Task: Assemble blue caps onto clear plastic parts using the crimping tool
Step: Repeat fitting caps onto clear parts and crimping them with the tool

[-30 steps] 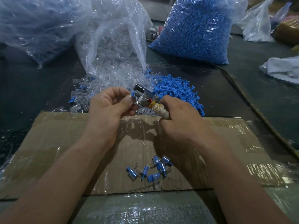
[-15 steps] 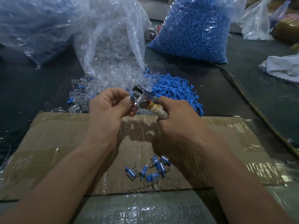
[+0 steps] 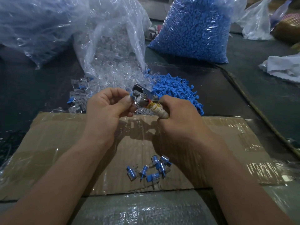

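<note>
Shiny metal marks the head of the crimping tool (image 3: pixel 142 97), held up over the far edge of the cardboard (image 3: pixel 48 143) between the two hands. The right hand (image 3: pixel 180 122) is clenched round the tool's handle, which is wrapped in cream tape. The tool's long axis runs from that fist up and to the left, so the head ends right at the fingertips of the left hand (image 3: pixel 105 112). The left hand has its fingers curled, with thumb and forefinger pinching a small part (image 3: pixel 130 95) against the head. Only a sliver of blue and a glint of clear plastic show there, so how deep it sits in the tool cannot be told. What matters is that the part lies at the left end of the tool, on the left hand's side, while the squeeze has to come from the right. I judge the press is in hand or about to be, and the left hand is the nearer one to lift the part away after it. Loose blue caps (image 3: pixel 177 90) lie heaped just beyond the hands, with clear parts (image 3: pixel 103 85) spilling from a bag (image 3: pixel 113 38) beside them. A few finished pieces (image 3: pixel 152 169) lie on the cardboard below the right wrist
</note>
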